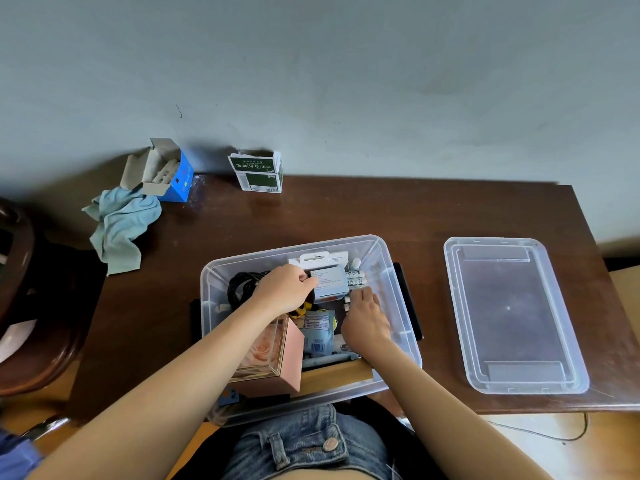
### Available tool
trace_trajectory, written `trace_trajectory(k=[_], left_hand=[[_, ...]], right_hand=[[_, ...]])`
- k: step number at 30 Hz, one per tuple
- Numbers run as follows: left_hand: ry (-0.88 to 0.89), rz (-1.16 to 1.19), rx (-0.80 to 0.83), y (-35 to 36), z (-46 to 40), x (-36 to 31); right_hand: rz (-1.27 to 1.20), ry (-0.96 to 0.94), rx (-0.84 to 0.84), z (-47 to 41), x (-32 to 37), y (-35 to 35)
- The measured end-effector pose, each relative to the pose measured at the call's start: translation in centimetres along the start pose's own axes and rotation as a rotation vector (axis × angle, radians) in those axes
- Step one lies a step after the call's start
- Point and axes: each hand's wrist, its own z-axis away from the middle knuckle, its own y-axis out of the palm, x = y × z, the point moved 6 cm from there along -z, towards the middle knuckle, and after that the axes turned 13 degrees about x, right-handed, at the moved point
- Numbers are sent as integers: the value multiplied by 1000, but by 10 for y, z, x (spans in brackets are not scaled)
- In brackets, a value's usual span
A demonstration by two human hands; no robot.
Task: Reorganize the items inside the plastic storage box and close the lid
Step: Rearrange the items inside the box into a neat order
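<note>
A clear plastic storage box stands open on the brown table, at its front edge. Its clear lid lies flat to the right of it. Inside, my left hand pinches the left edge of a small light-blue carton near the back. My right hand reaches down beside that carton, its fingers curled over small white-capped items; what they hold is hidden. A white hang-tab package, batteries, a coiled black cable, a pink rose box and a blue packet also lie inside.
At the back left of the table stand an open blue carton and a green-and-white carton. A light-blue cloth hangs over the left edge. A dark wooden chair is at the left. The wall runs behind the table.
</note>
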Motion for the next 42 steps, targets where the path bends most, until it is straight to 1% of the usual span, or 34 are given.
trace_trajectory(k=[2, 8, 12, 13, 16, 18, 21, 27, 30, 34, 38, 40, 42], left_hand=[[-1, -10, -2, -1, 0, 0], [-21, 6, 77, 1, -6, 4], [-88, 23, 62, -5, -8, 4], [-100, 11, 52, -6, -8, 4], [-125, -14, -6, -8, -6, 8], [-134, -12, -41, -9, -6, 11], [-147, -23, -75, -9, -5, 14], [-121, -18, -72, -6, -8, 13], [-113, 11, -44, -4, -10, 12], [-92, 35, 13, 0, -16, 6], [-61, 62, 88, 4, -18, 2], [-36, 100, 126, 5, -17, 4], [0, 89, 160, 5, -14, 5]], right_hand=[[0, -1, -2, 1, 0, -1], [-37, -11, 13, 0, -2, -8], [-90, -52, -150, 3, 2, -27], [-76, -67, -157, 1, 3, -29], [18, -56, -51, -12, 11, -31], [39, -37, 21, -20, 13, -29], [33, -24, 33, -23, 12, -25], [35, -19, 52, -27, 10, -19], [30, -4, 75, -27, 9, -20], [-108, -14, 111, -18, 7, -21], [-235, -72, 21, -1, -1, -27], [-226, -58, 76, 3, -7, -23], [-127, -42, 202, 4, -9, -16]])
